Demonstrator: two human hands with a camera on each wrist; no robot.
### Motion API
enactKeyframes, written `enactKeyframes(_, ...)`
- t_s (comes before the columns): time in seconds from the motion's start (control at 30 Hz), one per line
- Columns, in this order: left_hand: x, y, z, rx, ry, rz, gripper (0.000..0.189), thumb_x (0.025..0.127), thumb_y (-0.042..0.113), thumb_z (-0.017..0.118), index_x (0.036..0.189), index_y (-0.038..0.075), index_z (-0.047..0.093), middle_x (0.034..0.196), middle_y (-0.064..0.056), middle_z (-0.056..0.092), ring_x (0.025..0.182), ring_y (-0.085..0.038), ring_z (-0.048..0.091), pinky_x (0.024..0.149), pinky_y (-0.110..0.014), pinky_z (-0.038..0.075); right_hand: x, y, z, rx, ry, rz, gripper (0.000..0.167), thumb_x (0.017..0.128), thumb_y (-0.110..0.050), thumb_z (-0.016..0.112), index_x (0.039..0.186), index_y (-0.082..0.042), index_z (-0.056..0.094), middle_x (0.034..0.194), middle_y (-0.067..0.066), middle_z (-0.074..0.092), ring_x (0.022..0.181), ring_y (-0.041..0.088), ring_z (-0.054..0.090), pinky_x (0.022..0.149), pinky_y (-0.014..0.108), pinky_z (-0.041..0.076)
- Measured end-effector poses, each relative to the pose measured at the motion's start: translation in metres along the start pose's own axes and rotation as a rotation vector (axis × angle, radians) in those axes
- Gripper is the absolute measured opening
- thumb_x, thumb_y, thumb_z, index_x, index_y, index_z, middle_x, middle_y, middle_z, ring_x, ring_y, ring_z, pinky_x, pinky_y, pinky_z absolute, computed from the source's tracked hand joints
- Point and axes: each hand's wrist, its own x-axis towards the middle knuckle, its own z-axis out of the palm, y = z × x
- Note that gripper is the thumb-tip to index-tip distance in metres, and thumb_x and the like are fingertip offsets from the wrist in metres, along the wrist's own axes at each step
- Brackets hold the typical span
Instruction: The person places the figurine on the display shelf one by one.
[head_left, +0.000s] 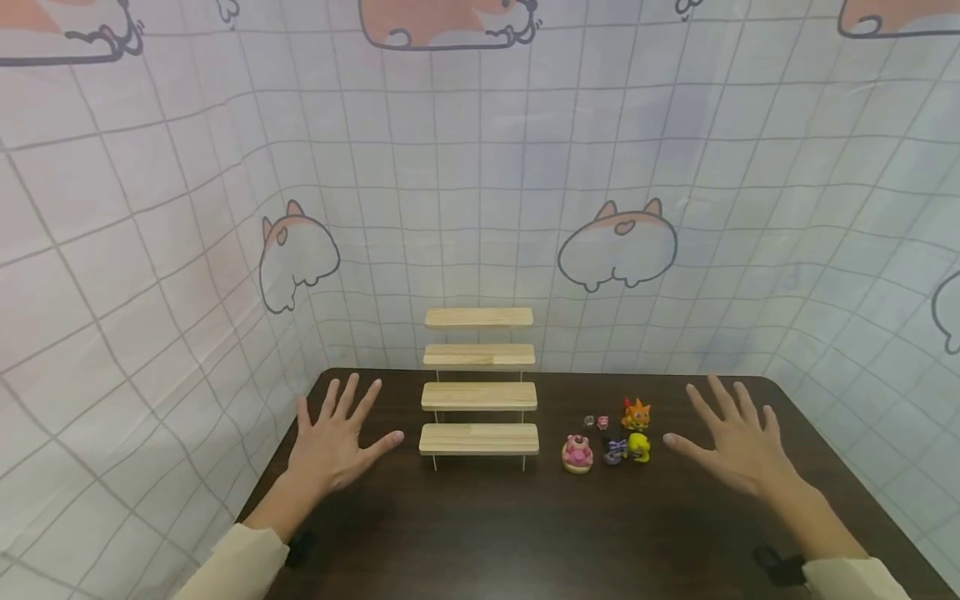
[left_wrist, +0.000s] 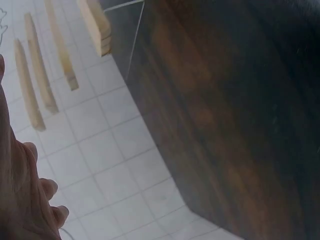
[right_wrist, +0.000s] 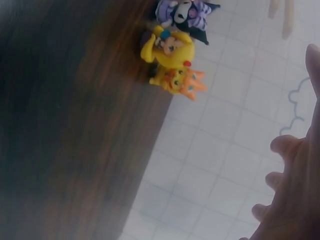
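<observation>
Light and Stiff, I'd Guess

On the table (head_left: 480, 533), the wooden stand (head_left: 478, 397) looks light and stiff; I'd hold it by both ends. My left hand (head_left: 333, 446) and right hand (head_left: 742, 446) are spread wide, fingers straight, holding nothing. Right of the stand, the pink bear (head_left: 577, 455), orange fox (head_left: 637, 414), yellow toy (head_left: 639, 447) and purple toy (head_left: 614, 452) seem hard, slick plastic: pinch their bodies. The tiny pink toy (head_left: 603, 422) and tiny grey toy (head_left: 588, 422) want gentler pinching.

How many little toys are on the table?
6, right of the wooden shelves. Left to right: big pink toy, purple toy and yellow toy in front; tiny grey toy, tiny pink toy and orange toy behind. More could hide behind them.
</observation>
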Motion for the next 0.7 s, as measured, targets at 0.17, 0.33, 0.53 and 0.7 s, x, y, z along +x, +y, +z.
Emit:
enactKeyframes(0.17,-0.003,0.002,0.017,-0.040,0.005,-0.018,0.095,0.091,0.084,0.040,0.165,0.034,0.009,0.174,-0.010,0.005,0.159,-0.042,0.004,0.117,-0.078,-0.002,-0.003,-0.003,0.015,0.048,0.004,0.008,0.095,0.096,-0.067,0.053,0.165,-0.016,0.013,0.172,0.019,-0.003,0.152,0.060,0.000,0.109,0.085,0.004)
enactKeyframes(0.33,-0.004,0.005,0.033,-0.117,0.001,-0.049,0.094,0.092,0.083,0.040,0.165,0.035,0.007,0.174,-0.010,0.002,0.159,-0.043,0.004,0.117,-0.078,0.001,-0.006,-0.005,0.031,0.076,0.021,0.017,0.096,0.094,-0.066,0.058,0.165,-0.016,0.017,0.171,0.021,0.006,0.149,0.061,0.009,0.109,0.084,0.010)
enactKeyframes(0.53,-0.003,0.009,0.048,-0.248,0.002,-0.103,0.090,0.095,0.078,0.040,0.166,0.033,0.008,0.174,-0.013,0.002,0.159,-0.045,0.005,0.117,-0.078,0.006,-0.004,-0.006,0.047,0.164,0.061,0.025,0.098,0.092,-0.061,0.065,0.165,-0.015,0.017,0.168,0.026,0.012,0.144,0.064,0.017,0.105,0.085,0.015)
enactKeyframes(0.7,-0.003,0.013,0.058,-0.365,0.036,-0.149,0.085,0.099,0.073,0.040,0.166,0.030,0.010,0.172,-0.016,0.010,0.157,-0.047,0.014,0.120,-0.075,0.013,0.000,-0.009,0.058,0.254,0.104,0.027,0.096,0.091,-0.051,0.071,0.163,-0.011,0.022,0.163,0.030,0.022,0.138,0.066,0.027,0.097,0.086,0.024)
